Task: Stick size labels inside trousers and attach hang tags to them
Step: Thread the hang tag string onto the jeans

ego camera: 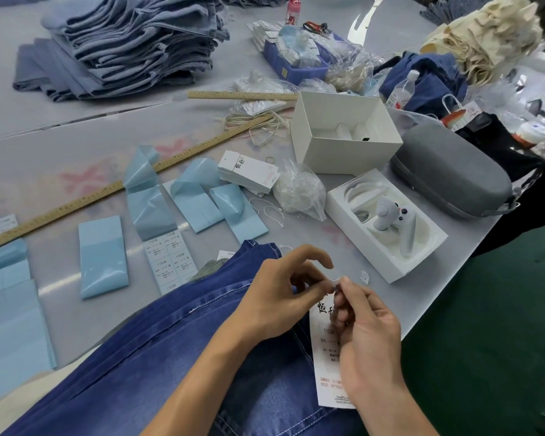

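Note:
Dark blue denim trousers [158, 357] lie across the near edge of the table, under both my hands. A white hang tag [326, 366] with black and red print rests on the denim. My left hand [277, 291] pinches the small white fastener end at the tag's top. My right hand [364, 338] pinches the same fastener from the other side and covers part of the tag. A sheet of printed size labels [170, 262] lies just beyond the trousers. A stack of spare hang tags [249, 174] sits further back.
Blue backing strips [103, 256] and two wooden rulers [85, 199] lie on the left. Folded trousers [132, 42] are piled at the back. An open white box [343, 133], a tray with a controller [387, 225], a grey case [450, 171] and a bag of loops [299, 190] stand to the right.

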`<state>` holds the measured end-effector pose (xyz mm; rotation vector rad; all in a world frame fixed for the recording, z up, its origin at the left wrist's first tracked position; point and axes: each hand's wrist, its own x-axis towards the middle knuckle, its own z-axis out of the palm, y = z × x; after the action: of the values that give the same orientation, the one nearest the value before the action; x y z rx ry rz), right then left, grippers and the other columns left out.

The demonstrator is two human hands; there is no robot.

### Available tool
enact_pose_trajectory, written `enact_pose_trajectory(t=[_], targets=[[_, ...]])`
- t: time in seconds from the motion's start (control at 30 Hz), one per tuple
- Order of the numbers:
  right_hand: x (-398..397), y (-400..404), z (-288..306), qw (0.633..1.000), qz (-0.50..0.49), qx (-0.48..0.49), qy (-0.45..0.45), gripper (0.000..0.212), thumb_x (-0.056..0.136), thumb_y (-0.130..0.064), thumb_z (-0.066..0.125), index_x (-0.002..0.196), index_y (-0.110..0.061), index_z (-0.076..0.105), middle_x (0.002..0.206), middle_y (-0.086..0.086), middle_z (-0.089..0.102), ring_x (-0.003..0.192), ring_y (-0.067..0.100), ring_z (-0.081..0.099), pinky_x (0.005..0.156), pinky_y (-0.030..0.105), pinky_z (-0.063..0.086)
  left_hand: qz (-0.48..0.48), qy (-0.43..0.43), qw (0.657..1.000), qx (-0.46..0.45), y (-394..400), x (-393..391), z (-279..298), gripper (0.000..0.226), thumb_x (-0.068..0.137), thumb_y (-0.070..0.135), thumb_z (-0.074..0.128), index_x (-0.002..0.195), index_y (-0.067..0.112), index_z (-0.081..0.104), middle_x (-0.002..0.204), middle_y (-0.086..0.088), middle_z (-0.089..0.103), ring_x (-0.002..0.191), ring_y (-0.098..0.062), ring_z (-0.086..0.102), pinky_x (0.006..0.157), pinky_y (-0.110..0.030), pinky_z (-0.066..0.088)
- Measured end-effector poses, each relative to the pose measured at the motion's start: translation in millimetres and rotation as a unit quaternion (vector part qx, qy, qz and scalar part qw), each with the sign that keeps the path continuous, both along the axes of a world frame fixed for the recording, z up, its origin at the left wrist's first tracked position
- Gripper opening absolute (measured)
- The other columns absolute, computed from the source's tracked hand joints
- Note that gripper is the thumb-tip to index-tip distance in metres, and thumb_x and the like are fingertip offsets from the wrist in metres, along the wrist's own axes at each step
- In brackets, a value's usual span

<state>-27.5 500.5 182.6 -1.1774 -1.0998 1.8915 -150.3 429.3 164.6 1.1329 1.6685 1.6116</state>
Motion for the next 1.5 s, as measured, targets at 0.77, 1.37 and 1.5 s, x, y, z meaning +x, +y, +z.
enact_pose_trajectory(t=[0.77,1.37,1.5], targets=[[-3,-2,3,1.000,0.008,-0.005,0.008,0.021,0.090,-0.020,0.070,0.070,-0.019,0.077,0.066,0.002,0.060,0.054,0.009,0.044,0.052,0.016,0.042,0.019,-0.032,0.999,0.018,1,-2,-2,0.020,0.092,0.013,0.075,0.107,0.020,0.064,0.085,-0.001,0.076,0.078,-0.026,0.072,0.077,-0.050,0.056],[0,0,-4,0.997,0.063,0.028,0.018,0.013,0.087,-0.021,0.068,0.079,-0.017,0.077,0.068,0.004,0.060,0.058,0.010,0.048,0.054,0.018,0.045,-0.001,-0.071,0.997,0.000,4,-8,-6,0.020,0.088,0.013,0.081,0.090,0.014,0.061,0.079,-0.005,0.071,0.074,-0.023,0.069,0.073,-0.046,0.054],[7,-1,-7,0.993,0.096,0.071,-0.003,0.018,0.089,-0.029,0.064,0.086,-0.015,0.075,0.070,0.005,0.059,0.059,0.011,0.048,0.055,0.021,0.045,-0.027,-0.096,0.995,-0.010,3,-13,-5,0.024,0.083,0.020,0.086,0.091,0.012,0.064,0.084,-0.005,0.073,0.082,-0.025,0.068,0.076,-0.034,0.051]])
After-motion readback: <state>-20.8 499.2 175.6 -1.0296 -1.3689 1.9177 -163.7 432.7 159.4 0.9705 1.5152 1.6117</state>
